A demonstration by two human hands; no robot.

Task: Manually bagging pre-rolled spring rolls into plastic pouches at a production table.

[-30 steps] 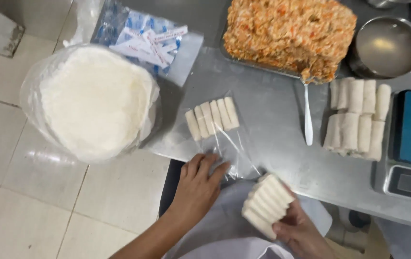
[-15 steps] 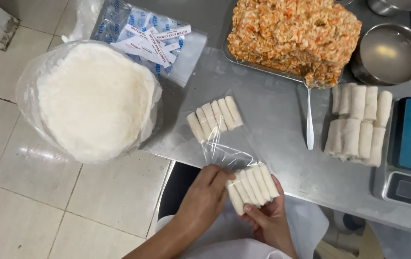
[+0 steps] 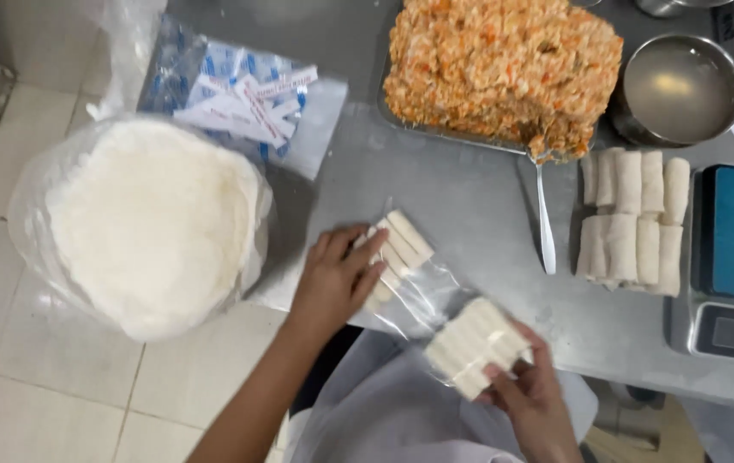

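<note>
Spring rolls (image 3: 476,345) clamped in right hand (image 3: 525,390) fingers at clear bag (image 3: 422,296) mouth; left hand (image 3: 332,283) fingers spread, pinning bagged rolls (image 3: 397,253) on table (image 3: 470,206).

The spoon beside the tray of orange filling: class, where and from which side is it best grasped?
Probably the free handle end of the spoon, taken from above by the right hand. The bowl end sits against the filling at the tray edge; the slim handle lies flat on the steel table, pointing toward the person, with bare surface either side.

Left hand (image 3: 332,283) flat, right hand (image 3: 525,390) clasped
</note>
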